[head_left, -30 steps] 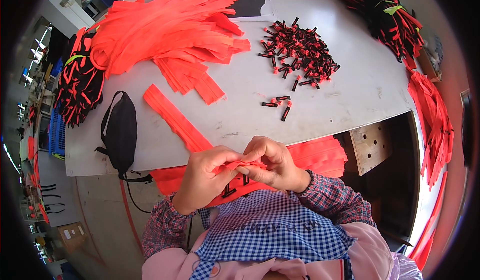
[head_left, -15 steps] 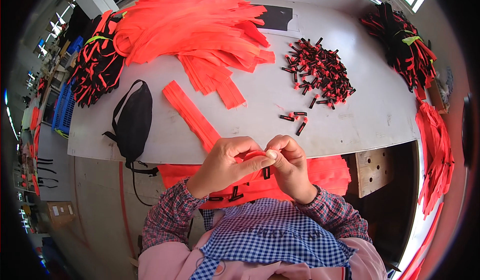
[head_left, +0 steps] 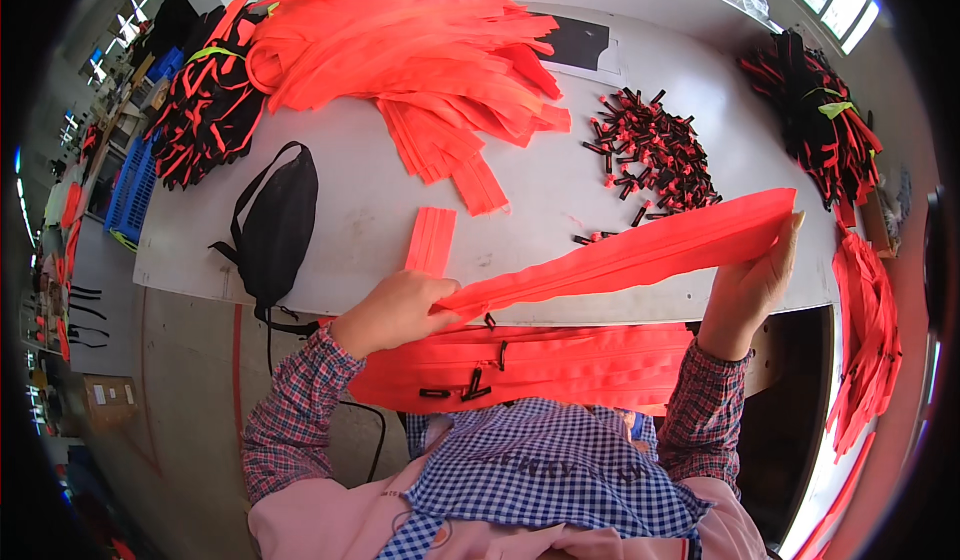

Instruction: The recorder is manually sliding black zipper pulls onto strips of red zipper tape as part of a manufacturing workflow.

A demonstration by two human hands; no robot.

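Note:
A long orange-red zipper tape stretches between my two hands above the table's front edge, its right end raised. My left hand is closed on its left end, where the tape is folded together. My right hand holds the other end, its fingers partly hidden behind the tape. A small black zipper pull hangs just below the tape near my left hand. Past that hand, a short piece of zipper tape lies on the table. More zipper tapes lie across my lap, with several black pulls on them.
A large heap of orange-red zipper tapes covers the table's back left. Black-and-red zipper pulls are piled at right. A black pouch lies at left. Tied black-and-red bundles stand at both sides.
My hands have moved apart, the left to the left and the right up and to the right. The zipper tape is now stretched out between them.

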